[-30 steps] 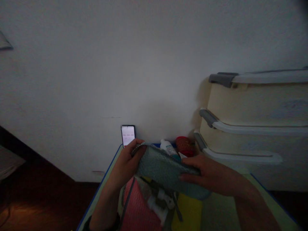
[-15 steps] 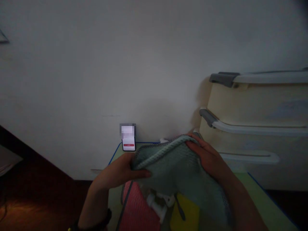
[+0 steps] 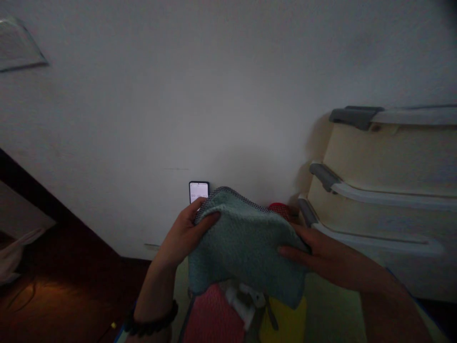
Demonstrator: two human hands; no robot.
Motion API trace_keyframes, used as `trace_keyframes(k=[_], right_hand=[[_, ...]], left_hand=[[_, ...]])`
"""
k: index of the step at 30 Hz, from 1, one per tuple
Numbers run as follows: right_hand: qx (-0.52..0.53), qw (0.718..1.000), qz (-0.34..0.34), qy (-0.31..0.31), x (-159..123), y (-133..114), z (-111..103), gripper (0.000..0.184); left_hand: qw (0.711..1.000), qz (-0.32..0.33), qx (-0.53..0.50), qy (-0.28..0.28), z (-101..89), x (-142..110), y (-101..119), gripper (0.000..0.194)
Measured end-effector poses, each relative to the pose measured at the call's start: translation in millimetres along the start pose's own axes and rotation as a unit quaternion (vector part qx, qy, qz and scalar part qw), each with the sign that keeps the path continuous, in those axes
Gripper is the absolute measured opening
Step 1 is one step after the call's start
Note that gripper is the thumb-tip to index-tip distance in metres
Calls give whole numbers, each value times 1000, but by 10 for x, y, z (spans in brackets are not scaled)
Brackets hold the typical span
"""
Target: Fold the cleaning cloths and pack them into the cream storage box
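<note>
A pale green cloth [image 3: 246, 243] with a dark stitched edge hangs between both my hands above a small table. My left hand [image 3: 183, 233] pinches its upper left corner, thumb on top. On the right edge my right hand [image 3: 316, 255] grips the cloth with its fingers closed over the fabric. Below the cloth lie a pink cloth [image 3: 214, 319], a yellow cloth [image 3: 285, 324] and a white spray bottle [image 3: 244, 305].
A phone [image 3: 199, 191] with a lit screen leans against the white wall behind the table. A red mesh object [image 3: 280, 208] peeks out behind the green cloth. Stacked cream plastic drawers [image 3: 385, 190] stand to the right. Dark wooden floor lies at the left.
The green cloth went from stretched flat to bunched and now hangs spread between my hands. My right hand rose to the top corner, then came back down to the right edge.
</note>
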State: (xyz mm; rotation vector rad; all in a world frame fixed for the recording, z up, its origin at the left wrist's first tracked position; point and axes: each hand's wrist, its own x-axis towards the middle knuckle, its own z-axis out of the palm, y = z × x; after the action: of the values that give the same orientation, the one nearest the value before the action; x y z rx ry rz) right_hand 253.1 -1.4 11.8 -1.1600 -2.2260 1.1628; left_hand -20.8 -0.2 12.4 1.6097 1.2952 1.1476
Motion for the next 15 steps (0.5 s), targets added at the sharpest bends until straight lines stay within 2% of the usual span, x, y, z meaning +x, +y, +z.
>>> trace_keyframes(k=[3,8,12,15], right_hand=[[-33,999,10,14,25,-25,45,45],[25,999,3,40,110,-80,179,62],[27,996,-14,79,200,-88,291,62],[21,994,-32,106,248,-89,350,55]], left_hand=[[999,30,35,-26,27,-9,21,16],[992,63,57,-95,107,8,31,12],[987,85,83,-111,145,22,20,15],[985,82,95,-115,149,10,16,19]])
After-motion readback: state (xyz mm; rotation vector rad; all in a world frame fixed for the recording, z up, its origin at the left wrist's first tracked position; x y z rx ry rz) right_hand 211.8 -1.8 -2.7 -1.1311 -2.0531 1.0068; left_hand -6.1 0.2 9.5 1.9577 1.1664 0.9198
